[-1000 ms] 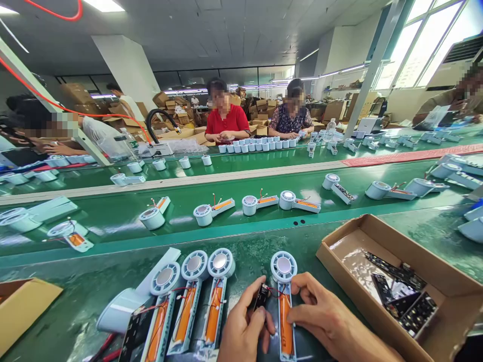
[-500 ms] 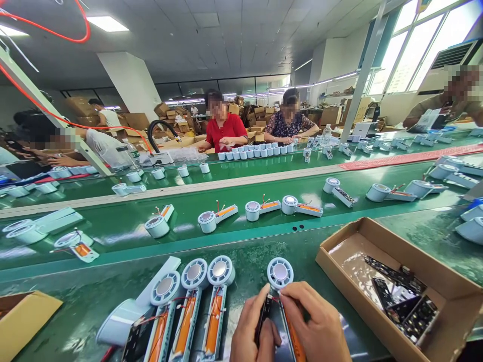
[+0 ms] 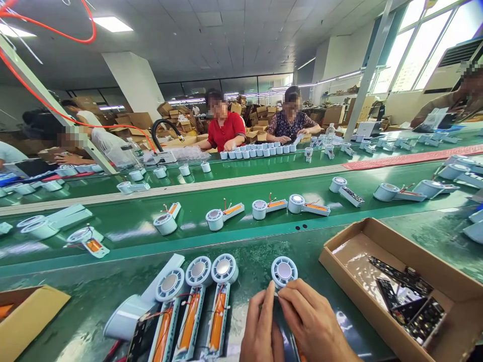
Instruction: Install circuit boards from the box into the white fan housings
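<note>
A pale blue fan unit (image 3: 284,271) with a round grille head lies on the green bench in front of me. My left hand (image 3: 262,327) and my right hand (image 3: 315,324) both lie over its handle part, fingers pressed together just below the round head. The handle and the small black board seen earlier are hidden under my hands. Three similar units (image 3: 196,296) with orange batteries showing lie side by side to the left.
An open cardboard box (image 3: 381,236) with several black circuit boards stands at the right. Another carton (image 3: 30,311) sits at the lower left. More fan units ride the green conveyor belt (image 3: 241,201) beyond. Other people work across the line.
Both hands have closed in over the unit's handle and moved up towards its round head. The black board and orange battery, visible before, are now covered.
</note>
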{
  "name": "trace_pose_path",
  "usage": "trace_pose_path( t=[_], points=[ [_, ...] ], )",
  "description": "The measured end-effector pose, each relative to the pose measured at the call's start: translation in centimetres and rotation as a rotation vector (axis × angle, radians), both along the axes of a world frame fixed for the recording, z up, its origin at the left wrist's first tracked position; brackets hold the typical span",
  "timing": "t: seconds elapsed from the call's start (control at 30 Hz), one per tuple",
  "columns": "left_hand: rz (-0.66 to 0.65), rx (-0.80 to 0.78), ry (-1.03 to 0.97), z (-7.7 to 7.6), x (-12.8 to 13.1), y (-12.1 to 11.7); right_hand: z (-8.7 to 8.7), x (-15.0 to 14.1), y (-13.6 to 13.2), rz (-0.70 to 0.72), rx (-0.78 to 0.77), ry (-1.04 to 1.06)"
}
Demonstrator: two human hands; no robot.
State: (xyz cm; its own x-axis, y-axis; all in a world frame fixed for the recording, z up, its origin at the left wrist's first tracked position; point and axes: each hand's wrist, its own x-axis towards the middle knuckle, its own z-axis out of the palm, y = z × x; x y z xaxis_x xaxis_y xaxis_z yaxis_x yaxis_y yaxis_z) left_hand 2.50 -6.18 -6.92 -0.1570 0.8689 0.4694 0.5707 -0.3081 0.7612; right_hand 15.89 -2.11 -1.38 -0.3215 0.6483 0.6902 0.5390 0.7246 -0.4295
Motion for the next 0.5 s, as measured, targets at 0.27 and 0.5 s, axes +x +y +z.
trace_pose_path(
  t=[0.27,0.5],
  points=[
    [-0.140,-0.044,0.071,0.1,-0.3,0.0,-0.1,0.1,0.1,0.043,-0.023,0.014],
    [-0.156,-0.101,0.166,2.6,-2.0,-0.4,0.6,1.4,0.3,0.070,-0.101,0.007]
  ],
)
